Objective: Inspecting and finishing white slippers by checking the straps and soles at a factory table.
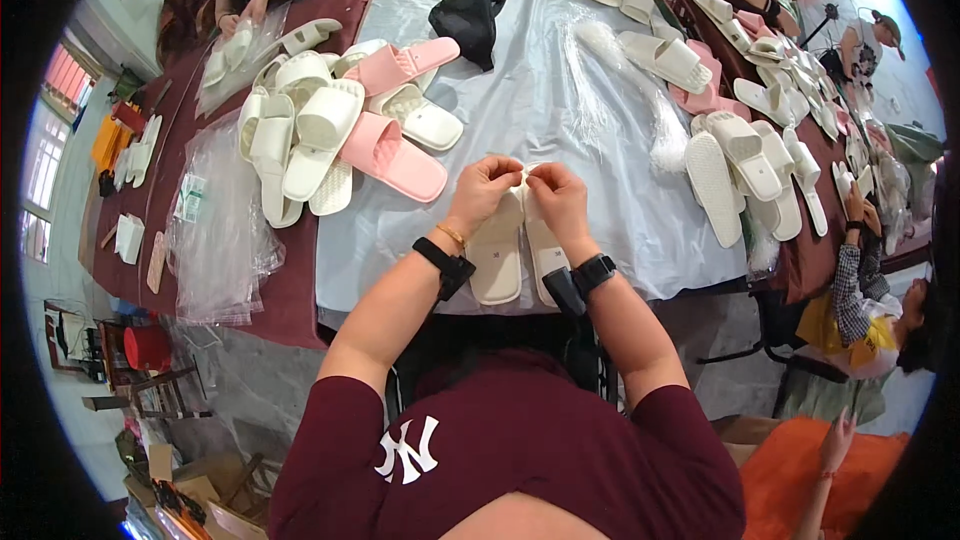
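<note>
A pair of cream slippers lies side by side on the pale plastic sheet in front of me, the left slipper (495, 265) and the right slipper (548, 258) with soles down and heels toward me. Over their far part, my left hand (487, 190) and my right hand (557, 202) meet with thumbs and forefingers pinched together. Whatever is between the fingertips is too small to make out. The hands partly cover the slippers' straps. Beyond my right hand lies a bundle of thin clear strands (672, 135), with another bundle (605, 55) farther back.
Left of my hands is a heap of cream slippers (325, 130) with pink slippers (395, 155). More cream slippers (745, 155) lie at right. Clear plastic bags (222, 240) hang over the left table edge. A black bag (465, 25) rests farther back. Co-workers sit around the table.
</note>
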`<control>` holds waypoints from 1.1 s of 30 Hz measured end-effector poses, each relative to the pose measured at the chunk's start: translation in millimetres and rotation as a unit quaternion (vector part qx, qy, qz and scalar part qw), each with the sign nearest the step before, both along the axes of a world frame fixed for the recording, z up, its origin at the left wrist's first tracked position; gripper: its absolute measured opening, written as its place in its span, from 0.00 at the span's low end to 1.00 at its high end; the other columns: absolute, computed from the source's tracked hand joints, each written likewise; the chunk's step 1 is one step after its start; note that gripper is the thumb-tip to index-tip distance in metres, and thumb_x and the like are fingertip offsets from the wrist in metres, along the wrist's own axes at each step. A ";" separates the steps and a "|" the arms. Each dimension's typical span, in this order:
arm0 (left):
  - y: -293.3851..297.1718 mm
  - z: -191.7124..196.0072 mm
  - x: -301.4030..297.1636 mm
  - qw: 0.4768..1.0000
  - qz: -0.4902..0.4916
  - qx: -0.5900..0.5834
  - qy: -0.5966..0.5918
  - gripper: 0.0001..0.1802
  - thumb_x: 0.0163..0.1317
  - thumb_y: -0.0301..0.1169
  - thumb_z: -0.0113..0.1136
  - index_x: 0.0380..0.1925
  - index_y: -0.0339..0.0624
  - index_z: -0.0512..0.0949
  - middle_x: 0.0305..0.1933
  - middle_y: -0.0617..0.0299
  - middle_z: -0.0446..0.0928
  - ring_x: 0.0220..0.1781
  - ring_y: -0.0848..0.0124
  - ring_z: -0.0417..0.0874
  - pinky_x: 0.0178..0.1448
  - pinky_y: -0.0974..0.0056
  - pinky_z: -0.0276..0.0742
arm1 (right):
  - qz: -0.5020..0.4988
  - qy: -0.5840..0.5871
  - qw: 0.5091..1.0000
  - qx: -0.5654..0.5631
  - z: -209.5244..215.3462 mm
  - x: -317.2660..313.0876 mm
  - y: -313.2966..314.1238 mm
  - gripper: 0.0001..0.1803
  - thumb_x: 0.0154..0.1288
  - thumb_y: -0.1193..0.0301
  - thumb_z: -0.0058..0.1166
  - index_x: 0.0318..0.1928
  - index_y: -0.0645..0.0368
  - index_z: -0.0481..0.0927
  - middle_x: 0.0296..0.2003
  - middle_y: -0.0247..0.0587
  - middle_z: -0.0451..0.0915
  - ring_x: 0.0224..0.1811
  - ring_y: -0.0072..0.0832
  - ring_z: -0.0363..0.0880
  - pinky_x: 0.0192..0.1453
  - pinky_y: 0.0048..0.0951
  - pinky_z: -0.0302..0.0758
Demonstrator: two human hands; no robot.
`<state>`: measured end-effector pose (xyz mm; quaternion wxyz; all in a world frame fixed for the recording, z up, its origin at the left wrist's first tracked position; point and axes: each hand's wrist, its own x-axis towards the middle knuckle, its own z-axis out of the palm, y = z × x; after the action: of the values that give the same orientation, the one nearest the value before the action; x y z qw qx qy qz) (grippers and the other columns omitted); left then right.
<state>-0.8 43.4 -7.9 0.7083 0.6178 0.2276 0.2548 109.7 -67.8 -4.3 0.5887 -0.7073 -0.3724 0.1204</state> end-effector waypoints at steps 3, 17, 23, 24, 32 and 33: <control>1.5 -3.7 1.6 1.000 -0.006 -0.014 -0.009 0.10 0.62 0.25 0.58 0.43 0.34 0.79 0.36 0.63 0.81 0.38 0.78 0.80 0.44 0.73 0.75 | 0.006 0.019 1.000 -0.020 -0.5 -1.7 -0.5 0.05 0.58 0.74 0.59 0.33 0.63 0.81 0.27 0.40 0.82 0.27 0.23 0.80 0.34 0.25 0.76; 2.1 0.8 -0.8 0.998 -0.011 -0.063 -0.014 0.08 0.63 0.26 0.58 0.41 0.36 0.78 0.38 0.64 0.80 0.39 0.77 0.79 0.46 0.73 0.76 | 0.004 -0.012 1.000 -0.020 5.5 -2.1 1.1 0.05 0.57 0.74 0.59 0.34 0.63 0.82 0.27 0.41 0.83 0.28 0.24 0.81 0.34 0.25 0.77; 2.7 0.9 -2.0 0.998 -0.022 -0.058 -0.013 0.08 0.63 0.26 0.58 0.41 0.37 0.79 0.38 0.65 0.79 0.39 0.78 0.79 0.47 0.73 0.76 | 0.008 -0.013 1.000 -0.020 5.3 -3.0 0.6 0.05 0.57 0.75 0.59 0.33 0.63 0.82 0.27 0.41 0.83 0.28 0.23 0.81 0.35 0.25 0.77; 2.7 1.3 -2.2 0.998 -0.025 -0.054 -0.007 0.08 0.63 0.26 0.57 0.41 0.37 0.79 0.37 0.65 0.79 0.39 0.78 0.78 0.47 0.73 0.76 | 0.008 -0.013 1.000 -0.020 5.3 -3.1 0.4 0.05 0.57 0.75 0.59 0.33 0.63 0.82 0.27 0.41 0.83 0.28 0.23 0.81 0.35 0.25 0.77; 0.9 3.6 -1.7 0.999 -0.027 -0.037 0.006 0.08 0.65 0.27 0.55 0.41 0.38 0.79 0.37 0.67 0.78 0.38 0.80 0.76 0.45 0.74 0.74 | 0.014 -0.019 1.000 -0.010 4.2 -2.7 0.1 0.05 0.57 0.75 0.59 0.33 0.63 0.82 0.27 0.41 0.83 0.28 0.24 0.81 0.36 0.24 0.77; 1.1 3.7 -1.7 0.999 -0.028 -0.035 0.005 0.08 0.65 0.27 0.55 0.41 0.38 0.79 0.37 0.67 0.78 0.38 0.80 0.76 0.45 0.74 0.74 | 0.014 -0.019 1.000 -0.010 4.2 -2.9 0.2 0.05 0.57 0.75 0.59 0.33 0.63 0.82 0.27 0.41 0.83 0.28 0.24 0.81 0.36 0.24 0.77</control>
<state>-2.5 44.5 -4.2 0.7349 0.6001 0.2225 0.2240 106.8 -67.6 0.0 0.5726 -0.7100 -0.3923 0.1185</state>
